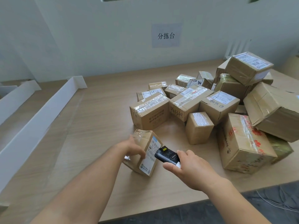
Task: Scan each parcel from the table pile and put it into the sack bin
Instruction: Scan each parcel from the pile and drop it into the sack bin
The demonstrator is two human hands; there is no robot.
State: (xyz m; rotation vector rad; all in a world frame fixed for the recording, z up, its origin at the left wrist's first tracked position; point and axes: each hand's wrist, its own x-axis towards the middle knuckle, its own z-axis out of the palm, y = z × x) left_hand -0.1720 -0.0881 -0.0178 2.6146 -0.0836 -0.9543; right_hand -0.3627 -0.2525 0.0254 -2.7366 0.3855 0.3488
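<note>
A small cardboard parcel (145, 165) with a white shipping label stands tilted on the wooden table (90, 126), near its front. My left hand (135, 147) grips the parcel's left side and top, label turned to the right. My right hand (189, 168) holds a black handheld scanner (165, 155), its head pointing at the label from a few centimetres away. The pile of brown taped parcels (210, 104) lies behind and to the right.
A white low divider wall (40, 125) runs along the table's left side, with a second one (17, 96) further left. A wall with a paper sign (166, 36) backs the table. Dark floor with cables (267, 206) shows below the front edge. No sack bin is in view.
</note>
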